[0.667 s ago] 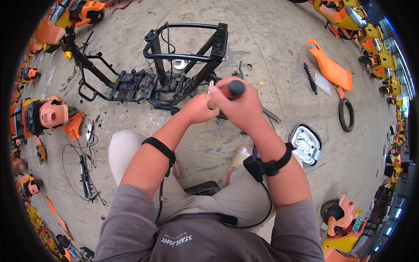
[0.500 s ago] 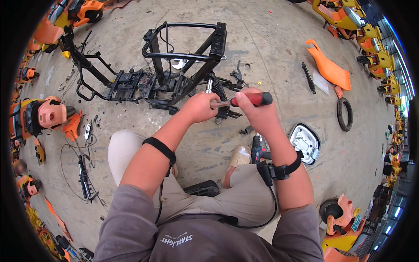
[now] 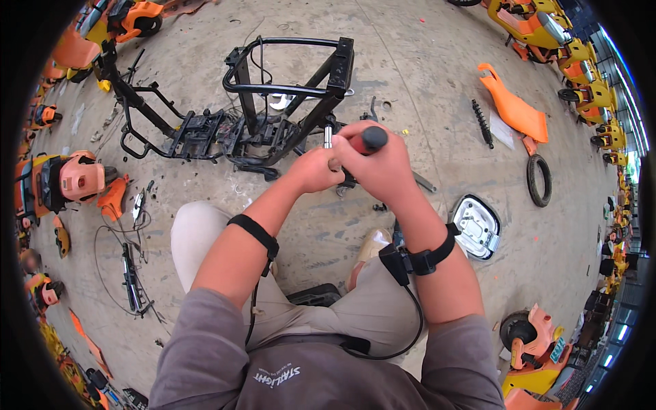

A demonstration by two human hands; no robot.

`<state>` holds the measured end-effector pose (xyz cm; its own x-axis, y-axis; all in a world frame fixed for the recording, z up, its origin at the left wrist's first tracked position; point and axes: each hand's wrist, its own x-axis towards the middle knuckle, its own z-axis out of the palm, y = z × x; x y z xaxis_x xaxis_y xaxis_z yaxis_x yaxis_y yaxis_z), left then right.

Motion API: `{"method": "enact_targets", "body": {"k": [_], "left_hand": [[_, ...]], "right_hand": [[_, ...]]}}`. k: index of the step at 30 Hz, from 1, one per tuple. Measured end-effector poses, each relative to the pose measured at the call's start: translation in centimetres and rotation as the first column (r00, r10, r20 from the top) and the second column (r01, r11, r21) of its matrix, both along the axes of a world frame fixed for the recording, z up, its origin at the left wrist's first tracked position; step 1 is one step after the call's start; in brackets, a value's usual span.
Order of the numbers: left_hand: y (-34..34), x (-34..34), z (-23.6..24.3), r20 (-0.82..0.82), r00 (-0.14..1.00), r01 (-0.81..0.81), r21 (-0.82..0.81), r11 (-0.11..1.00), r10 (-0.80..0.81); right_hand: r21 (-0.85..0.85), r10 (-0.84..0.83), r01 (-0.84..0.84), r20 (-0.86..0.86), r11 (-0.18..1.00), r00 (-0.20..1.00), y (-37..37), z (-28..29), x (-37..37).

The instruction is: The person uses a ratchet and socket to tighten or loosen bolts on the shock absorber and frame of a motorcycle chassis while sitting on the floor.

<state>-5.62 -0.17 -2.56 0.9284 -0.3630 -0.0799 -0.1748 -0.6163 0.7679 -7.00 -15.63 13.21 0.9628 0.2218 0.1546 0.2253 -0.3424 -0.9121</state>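
Both my hands are closed and meet at a shiny metal shaft (image 3: 328, 136) below the rear of a black scooter frame (image 3: 342, 65). My right hand (image 3: 376, 167) grips a screwdriver with a red and black handle (image 3: 373, 139), its black end pointing up toward me. My left hand (image 3: 314, 169) is closed around a metal piece at the shaft, just left of the screwdriver; its exact shape is partly hidden by my fingers. The dark parts under my hands are mostly covered.
Around me lie an orange panel (image 3: 517, 113), a loose shock absorber (image 3: 482, 124), a tyre (image 3: 539, 181), a silver lidded part (image 3: 475, 227) and a fork with cables (image 3: 132, 277). Orange and yellow scooters (image 3: 85, 178) line both sides.
My right hand has turned the screwdriver from lying crosswise, handle to the right, back to pointing up toward me, and moved slightly left. My left hand stays nearly in place.
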Motion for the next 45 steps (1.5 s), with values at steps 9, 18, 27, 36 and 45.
{"method": "enact_targets", "body": {"k": [9, 18, 27, 36, 45], "left_hand": [[1.6, 0.1, 6.2, -0.006, 0.99, 0.131, -0.362, 0.923, -0.143], [-0.4, -0.4, 7.1, -0.136, 0.974, -0.171, 0.087, 0.981, 0.182], [-1.8, -0.9, 5.8, -0.073, 0.971, -0.219, 0.116, 0.969, 0.228], [1.3, 1.3, 6.3, -0.886, 0.46, -0.73, -0.337, 0.594, 0.062], [-0.8, 0.7, 6.8, -0.819, 0.498, -0.69, -0.176, 0.702, 0.284]], "right_hand": [[-0.088, 0.087, -0.065, 0.265, 0.994, 0.96, 1.4, 0.3, 0.6], [0.205, -0.134, 0.198, -0.287, 0.959, 0.948, -6.7, -1.9, 2.8], [0.426, -0.028, 0.454, -0.705, 0.782, 0.709, -9.2, -4.4, 2.3], [0.415, -0.084, 0.378, -0.574, 0.827, 0.814, -5.5, -1.7, 3.0], [0.195, -0.133, 0.167, -0.175, 0.966, 0.976, -0.9, -1.0, 0.9]]}}
